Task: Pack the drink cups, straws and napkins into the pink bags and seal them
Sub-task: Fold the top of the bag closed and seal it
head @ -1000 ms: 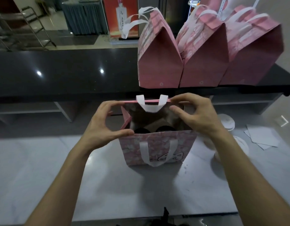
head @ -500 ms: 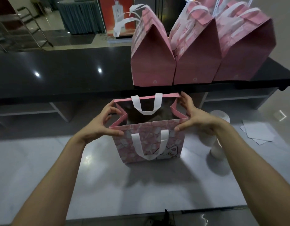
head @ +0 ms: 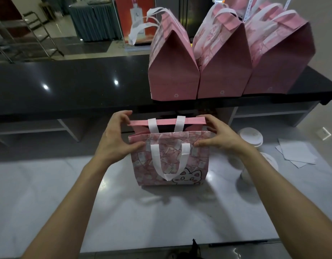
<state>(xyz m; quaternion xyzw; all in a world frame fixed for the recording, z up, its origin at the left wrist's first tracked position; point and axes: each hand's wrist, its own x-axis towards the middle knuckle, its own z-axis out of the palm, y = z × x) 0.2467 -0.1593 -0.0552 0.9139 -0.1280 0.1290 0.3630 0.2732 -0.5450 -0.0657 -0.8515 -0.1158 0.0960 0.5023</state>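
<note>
Four pink patterned paper bags with white ribbon handles are in view. One open pink bag with a cartoon cat printed on its front (head: 170, 161) stands upright on the pale grey marble worktop (head: 49, 193), right in front of the person. Three closed pink bags with peaked, folded tops (head: 230, 64) stand side by side on the raised black glossy counter (head: 68, 85) behind it.

Two hands work on the open bag. The left hand (head: 114, 141) pinches the bag's left top edge, thumb on the near panel and fingers curled onto the far panel. The right hand (head: 219, 135) pinches the right top edge the same way.

Two white lidded drink cups (head: 252, 137) stand just right of the bag, partly behind the right forearm. A few loose white paper sheets (head: 296, 154) lie further right; their exact count is unclear.

Compared with half a second ago, the bag's mouth is narrower: the near and far panels are now drawn closer together, and the side gussets no longer show spread open. Both hands keep their pinch at the top corners.
</note>
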